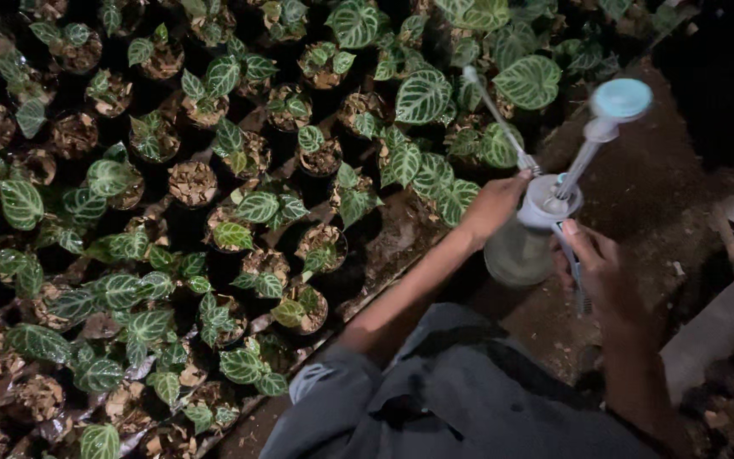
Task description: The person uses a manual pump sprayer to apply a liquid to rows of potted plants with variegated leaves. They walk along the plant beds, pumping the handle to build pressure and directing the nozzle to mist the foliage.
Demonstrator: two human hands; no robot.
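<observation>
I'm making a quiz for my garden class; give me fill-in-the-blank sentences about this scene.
1. Both hands hold a pump ____ with a clear bottle.
2. The pump knob is pale ____.
3. The potted plants have green leaves with ____ veins.
4. The left hand is by the nozzle wand; the right hand is at the ____.

Missing words: sprayer; blue; white; handle
</observation>
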